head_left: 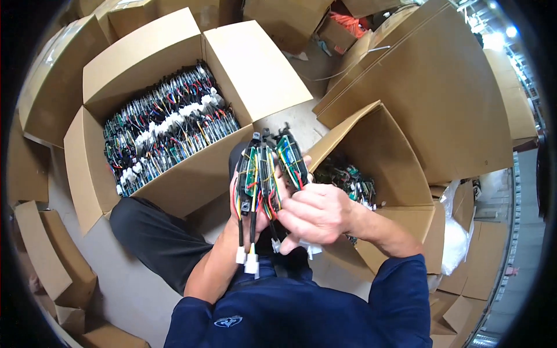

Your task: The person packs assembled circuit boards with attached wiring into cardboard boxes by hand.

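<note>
A small stack of circuit boards point(251, 169) with black frames and coloured wires is held upright in front of me. My left hand point(262, 223) is wrapped round the stack from below and behind, its fingers mostly hidden. Another green board point(286, 152) leans at the right side of the stack. My right hand point(316, 213) is closed, fingers curled at this board's wires; the exact grip is partly hidden. White plug connectors point(251, 264) dangle below on black-sleeved leads.
At the left, an open carton point(191, 165) holds dense rows of similar boards with white connectors. A second carton point(400, 153) at the right contains loosely heaped boards point(354, 182). More cardboard boxes point(64, 81) surround me, and a clear plastic bag point(455, 243) lies at the right.
</note>
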Demonstrator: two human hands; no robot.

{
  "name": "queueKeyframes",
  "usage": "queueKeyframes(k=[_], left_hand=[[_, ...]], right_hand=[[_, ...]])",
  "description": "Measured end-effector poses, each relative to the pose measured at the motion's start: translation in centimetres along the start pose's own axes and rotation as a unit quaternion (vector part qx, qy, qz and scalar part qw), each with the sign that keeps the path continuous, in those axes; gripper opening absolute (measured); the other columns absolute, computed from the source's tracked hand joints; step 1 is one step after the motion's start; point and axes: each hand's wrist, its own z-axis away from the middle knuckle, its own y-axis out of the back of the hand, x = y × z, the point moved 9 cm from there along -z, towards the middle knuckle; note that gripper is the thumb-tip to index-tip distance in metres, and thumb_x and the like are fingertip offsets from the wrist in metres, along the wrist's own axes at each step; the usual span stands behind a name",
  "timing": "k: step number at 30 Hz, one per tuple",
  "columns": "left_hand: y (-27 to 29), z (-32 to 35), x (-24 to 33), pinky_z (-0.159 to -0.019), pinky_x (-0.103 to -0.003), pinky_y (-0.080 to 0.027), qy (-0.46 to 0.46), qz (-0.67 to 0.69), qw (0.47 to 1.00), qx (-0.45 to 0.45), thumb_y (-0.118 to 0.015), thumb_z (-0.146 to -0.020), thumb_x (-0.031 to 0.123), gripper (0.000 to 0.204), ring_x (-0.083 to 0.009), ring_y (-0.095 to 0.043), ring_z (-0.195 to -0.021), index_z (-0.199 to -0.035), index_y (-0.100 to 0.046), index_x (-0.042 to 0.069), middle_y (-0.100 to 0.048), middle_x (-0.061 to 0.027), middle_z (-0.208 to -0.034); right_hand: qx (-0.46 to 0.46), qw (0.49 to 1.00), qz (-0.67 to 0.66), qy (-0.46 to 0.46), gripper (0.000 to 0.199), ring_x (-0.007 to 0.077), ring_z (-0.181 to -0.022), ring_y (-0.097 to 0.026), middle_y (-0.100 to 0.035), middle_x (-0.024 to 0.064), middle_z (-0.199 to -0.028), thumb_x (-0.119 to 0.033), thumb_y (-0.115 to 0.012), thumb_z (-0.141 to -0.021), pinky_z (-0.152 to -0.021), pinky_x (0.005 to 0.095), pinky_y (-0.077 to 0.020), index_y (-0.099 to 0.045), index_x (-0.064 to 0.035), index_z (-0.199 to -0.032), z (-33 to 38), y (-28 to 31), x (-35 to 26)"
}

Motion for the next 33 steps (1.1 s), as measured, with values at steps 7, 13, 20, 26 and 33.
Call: queueKeyframes(k=[7, 13, 20, 26, 33], left_hand=[[3.6, 1.4, 2.9, -0.078, -0.049, -0.065, 0.026, -0.103, 0.982, 0.159, -0.04, -0.105, 0.062, 0.069, -0.0398, -0.074, -0.095, -0.135, -0.06, 0.003, -0.071, -0.0254, -0.115], [3.4, 5.1, 3.2, -0.104, -0.042, -0.053, -0.105, -0.279, 0.916, 0.27, -0.043, -0.107, 0.055, 0.063, -0.0304, -0.067, -0.116, -0.141, -0.057, 0.005, -0.068, -0.0152, -0.13], [0.0, 4.1, -2.8, -0.129, -0.051, -0.018, 0.08, -0.224, 0.97, -0.045, -0.038, -0.104, 0.064, 0.079, -0.0281, -0.019, -0.158, -0.165, -0.022, 0.016, -0.019, -0.0109, -0.171], [1.9, 3.5, 2.3, -0.099, -0.061, -0.052, -0.005, -0.144, 0.987, 0.072, -0.06, -0.098, 0.059, 0.085, -0.0383, -0.053, -0.123, -0.155, -0.031, 0.003, -0.047, -0.0216, -0.141], [5.2, 6.6, 4.8, -0.096, -0.061, -0.054, -0.027, -0.192, 0.965, 0.178, -0.056, -0.098, 0.064, 0.085, -0.0378, -0.055, -0.12, -0.154, -0.035, 0.004, -0.049, -0.0207, -0.138]], right_hand=[[-0.038, 0.999, -0.023, -0.026, 0.032, 0.0275, -0.126, -0.061, -0.063, 0.0143, -0.136, -0.017, -0.071, -0.091, -0.107, 0.0455, -0.0478, -0.068, -0.0061, -0.121, 2.6, -0.4, -2.5], [0.164, 0.819, -0.174, -0.522, 0.097, 0.0516, -0.149, -0.029, -0.024, 0.0372, -0.16, -0.028, -0.079, -0.087, -0.121, 0.0541, -0.0302, -0.024, 0.0142, -0.154, 5.9, -3.6, 0.8], [0.217, 0.843, -0.209, -0.445, 0.104, 0.0492, -0.152, -0.026, -0.016, 0.0383, -0.163, -0.034, -0.079, -0.087, -0.124, 0.0528, -0.0269, -0.018, 0.0088, -0.159, 6.7, -2.1, -1.2], [0.196, 0.655, -0.107, -0.722, 0.042, 0.0244, -0.103, -0.07, -0.072, 0.0178, -0.114, -0.027, -0.064, -0.101, -0.091, 0.0373, -0.0547, -0.063, 0.0039, -0.129, 31.5, 1.9, 9.3], [-0.225, 0.542, -0.087, -0.805, 0.043, 0.0457, -0.102, -0.068, -0.069, 0.0302, -0.104, -0.037, -0.068, -0.093, -0.089, 0.0543, -0.0545, -0.066, 0.0053, -0.101, 48.0, -19.7, 4.8]])
